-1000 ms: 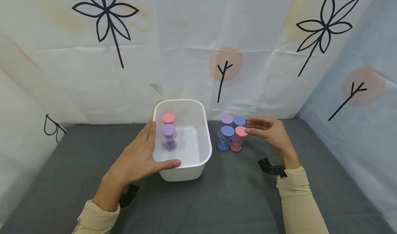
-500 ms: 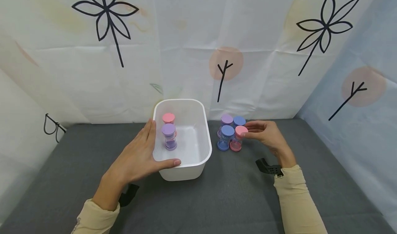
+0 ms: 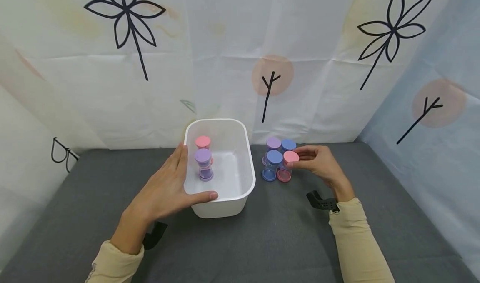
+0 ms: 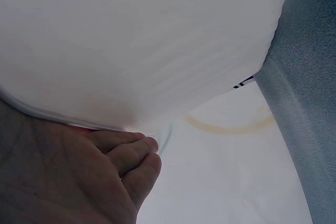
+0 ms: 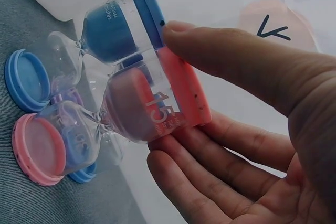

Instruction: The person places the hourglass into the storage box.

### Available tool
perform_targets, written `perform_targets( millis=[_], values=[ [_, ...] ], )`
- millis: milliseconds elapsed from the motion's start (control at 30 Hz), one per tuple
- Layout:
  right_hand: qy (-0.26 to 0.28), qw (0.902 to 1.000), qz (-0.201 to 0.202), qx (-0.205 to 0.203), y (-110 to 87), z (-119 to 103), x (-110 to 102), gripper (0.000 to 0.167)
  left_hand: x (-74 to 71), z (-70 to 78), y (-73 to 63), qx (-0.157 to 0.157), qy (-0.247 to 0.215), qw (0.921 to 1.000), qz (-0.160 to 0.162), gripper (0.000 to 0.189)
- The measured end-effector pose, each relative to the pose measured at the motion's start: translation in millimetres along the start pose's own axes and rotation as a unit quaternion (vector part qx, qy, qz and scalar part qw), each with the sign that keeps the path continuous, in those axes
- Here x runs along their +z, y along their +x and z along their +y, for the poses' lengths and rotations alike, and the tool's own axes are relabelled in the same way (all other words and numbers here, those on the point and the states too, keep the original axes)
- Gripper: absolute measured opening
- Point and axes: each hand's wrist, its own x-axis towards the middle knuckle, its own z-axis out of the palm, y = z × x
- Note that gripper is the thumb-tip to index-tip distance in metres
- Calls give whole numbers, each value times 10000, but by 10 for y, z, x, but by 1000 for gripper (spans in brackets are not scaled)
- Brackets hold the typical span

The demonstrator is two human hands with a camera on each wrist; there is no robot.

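Observation:
My left hand [image 3: 163, 193] lies along the left side of a white plastic tub [image 3: 234, 210], fingers straight along the rim and thumb over its near edge. Inside the tub a purple hourglass [image 3: 203, 156] and a pink hourglass [image 3: 203, 141] stand upright, one behind the other. To the tub's right, my right hand [image 3: 318, 166] pinches the cap of another pink hourglass [image 5: 184, 87] between thumb and fingers. This one bears a printed 15. Its base stands on the grey cloth, close beside a blue hourglass [image 5: 110, 32], whose cap edge meets my thumb tip in the right wrist view.
Behind that front pair stand a purple hourglass [image 3: 273, 143] and a second blue hourglass [image 3: 288, 144], partly hidden. A grey cloth [image 3: 270, 237] covers the table. White printed fabric [image 3: 225, 78] hangs along the back, and a bluish sheet [image 3: 423, 158] on the right.
My right hand has moved slightly left, and its thumb and fingers have closed in around the pink hourglass's cap. The left hand and the tub hold their places.

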Motion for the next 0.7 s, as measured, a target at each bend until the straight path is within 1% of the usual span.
perform_targets(
  millis=[233, 333, 500, 700],
  values=[
    [-117, 9999, -51, 31, 28, 11, 46, 56, 0, -2, 3, 1, -40, 10000, 13, 138],
    [-232, 9997, -57, -25, 27, 5, 73, 55, -9, -1, 4, -7, -59, 10000, 8, 138],
    [-395, 9991, 1, -164, 8, -20, 105, 54, -24, -2, 2, -5, -56, 10000, -14, 139],
    [-650, 9977, 80, -176, -1, -57, 109, 52, -22, -16, 7, 79, -78, 9999, 78, 138]
  ],
)
